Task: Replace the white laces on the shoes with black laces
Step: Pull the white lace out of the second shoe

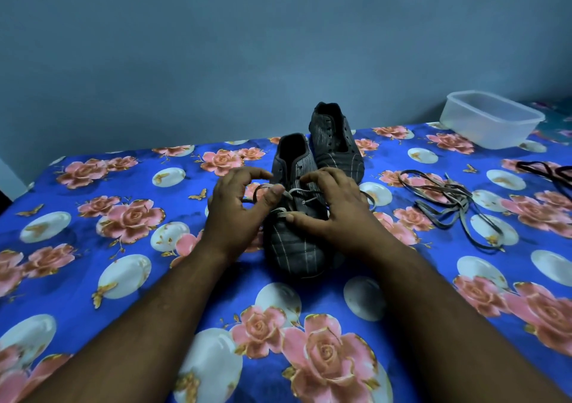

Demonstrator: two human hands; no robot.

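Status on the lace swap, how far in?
Early. Done: far shoe shows bare eyelets; a pale lace lies loose on the bedsheet. In hand: left hand and right hand work the near shoe's lace. Left: threading the black laces into both shoes.

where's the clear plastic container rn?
Head view, far right: the clear plastic container sits on the floral sheet by the wall, beyond the loose laces.
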